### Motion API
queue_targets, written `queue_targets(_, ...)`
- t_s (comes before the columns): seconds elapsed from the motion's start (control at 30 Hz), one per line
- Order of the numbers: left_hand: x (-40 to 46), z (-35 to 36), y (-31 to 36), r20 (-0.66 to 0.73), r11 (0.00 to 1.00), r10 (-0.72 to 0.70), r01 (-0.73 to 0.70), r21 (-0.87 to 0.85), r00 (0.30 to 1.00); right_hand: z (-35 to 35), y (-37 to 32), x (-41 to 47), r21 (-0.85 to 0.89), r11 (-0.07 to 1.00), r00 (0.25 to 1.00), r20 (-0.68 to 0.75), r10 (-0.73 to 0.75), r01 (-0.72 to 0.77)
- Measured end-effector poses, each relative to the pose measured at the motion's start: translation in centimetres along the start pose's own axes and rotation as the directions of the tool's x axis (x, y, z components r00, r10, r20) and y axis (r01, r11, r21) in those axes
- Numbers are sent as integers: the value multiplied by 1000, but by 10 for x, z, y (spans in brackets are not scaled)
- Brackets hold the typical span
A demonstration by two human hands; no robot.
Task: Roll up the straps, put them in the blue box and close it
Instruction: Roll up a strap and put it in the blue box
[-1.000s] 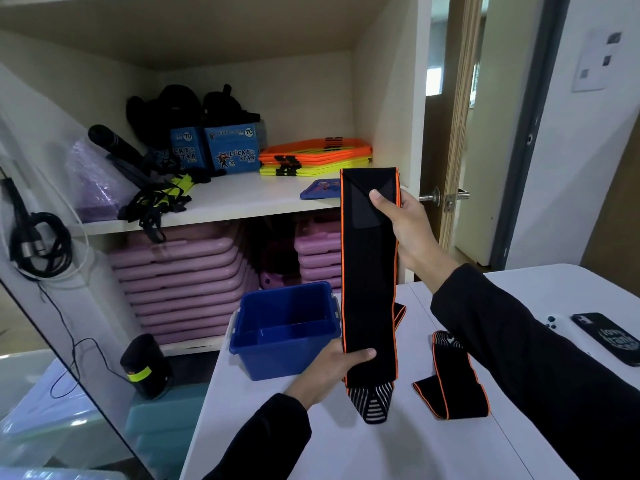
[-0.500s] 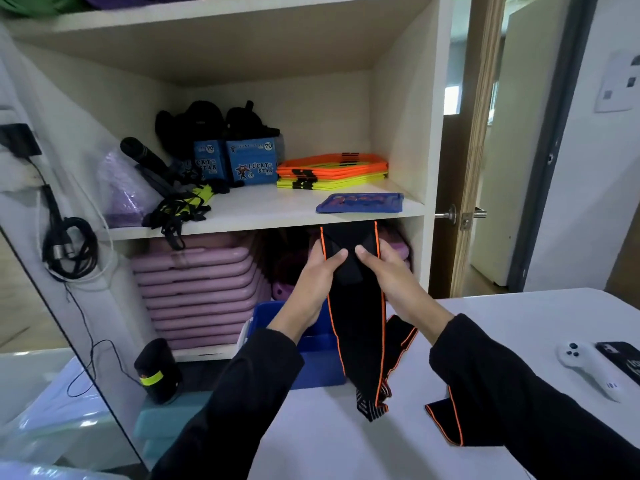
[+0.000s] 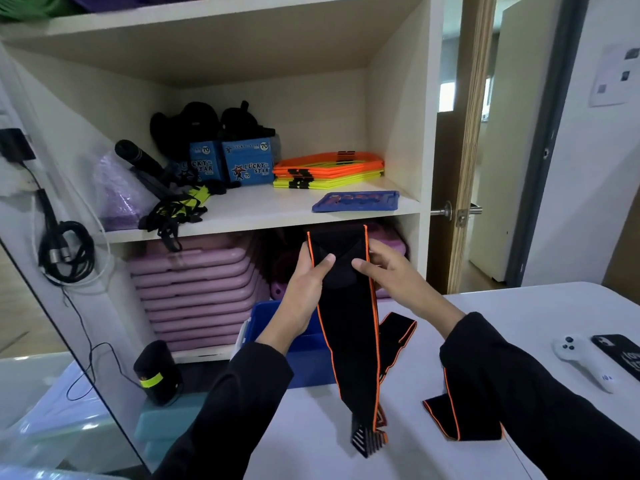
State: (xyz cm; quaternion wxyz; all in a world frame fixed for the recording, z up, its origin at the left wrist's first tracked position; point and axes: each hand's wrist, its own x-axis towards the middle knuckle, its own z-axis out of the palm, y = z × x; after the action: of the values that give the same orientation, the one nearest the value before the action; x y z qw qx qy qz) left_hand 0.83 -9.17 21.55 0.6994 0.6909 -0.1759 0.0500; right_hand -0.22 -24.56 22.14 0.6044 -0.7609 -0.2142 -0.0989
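At centre frame, both hands now pinch the top end of the hanging strap point(image 3: 346, 317).

A second ago my left hand point(image 3: 304, 292) was down at the strap's lower end; it has come up beside my right hand point(image 3: 388, 271), thumbs on the top fold, so I judge the rolling is about to start. The blue box point(image 3: 301, 355) sits open behind, a second strap point(image 3: 450, 417) lies on the tabletop point(image 3: 519, 306), and the lid point(image 3: 356, 201) waits on the shelf.

Cream shelving point(image 3: 398, 109) beside wooden door point(image 3: 465, 168)
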Motion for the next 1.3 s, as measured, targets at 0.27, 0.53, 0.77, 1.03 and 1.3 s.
queue_targets(0.27,-1,-10,7,215,996,-68,78,-37,974,-3,1,-3,19,999,998,-46,-45,46)
queue_targets(0.53,-7,2,6,74,992,87,-79,-103,994,0,-1,-2,-69,988,987,-76,-140,135)
queue_targets(0.77,-14,-1,9,358,933,-18,144,-329,934,-7,-1,-5,-213,944,954,-112,-279,252)
queue_targets(1.03,-10,9,14,246,940,-104,176,-293,964,-11,10,-4,-293,916,938,-132,-321,273)
queue_targets(1.3,-11,3,8,235,937,-60,136,-321,970,0,4,-9,185,983,982,-181,54,-19)
